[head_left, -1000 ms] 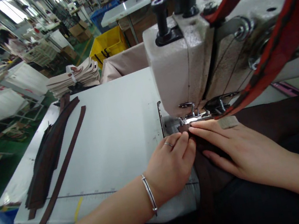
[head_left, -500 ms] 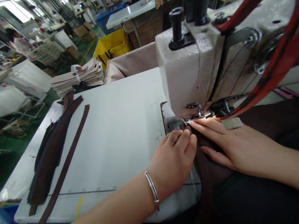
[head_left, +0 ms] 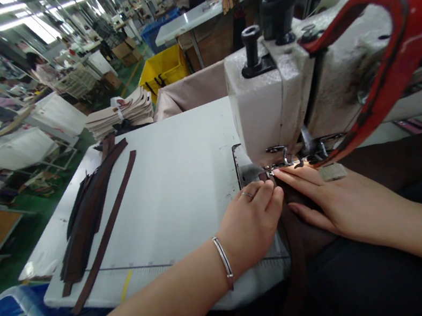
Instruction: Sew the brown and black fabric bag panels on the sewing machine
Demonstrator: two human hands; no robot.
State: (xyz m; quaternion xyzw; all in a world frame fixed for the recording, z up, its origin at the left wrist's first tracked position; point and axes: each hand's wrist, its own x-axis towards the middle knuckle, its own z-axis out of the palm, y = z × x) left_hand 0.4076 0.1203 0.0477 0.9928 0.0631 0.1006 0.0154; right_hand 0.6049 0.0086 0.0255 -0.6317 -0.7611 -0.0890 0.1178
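Note:
Beside the presser foot (head_left: pixel 269 172) of a white sewing machine (head_left: pixel 266 99), my left hand (head_left: pixel 252 219) is closed on a narrow dark brown fabric strip (head_left: pixel 293 236). The strip hangs down toward my lap, and its far end lies under the foot. My right hand (head_left: pixel 336 198) rests flat with fingers stretched out on a larger dark brown fabric piece (head_left: pixel 384 165), its index fingertip close to the foot. The needle tip is too small to make out.
Several dark strips (head_left: pixel 84 224) lie piled on the left of the white table (head_left: pixel 175 186), with one single strip (head_left: pixel 109 230) alongside. A blue basket (head_left: pixel 38 314) stands at the lower left. A red curved guard (head_left: pixel 400 53) arches above my right hand. Beige stacked pieces (head_left: pixel 121 114) sit beyond the table.
The view has shifted, so the scene appears slightly further right and lower. A metal lever on the machine head has swung down. A short strip end shows by the foot. Both hands keep their places.

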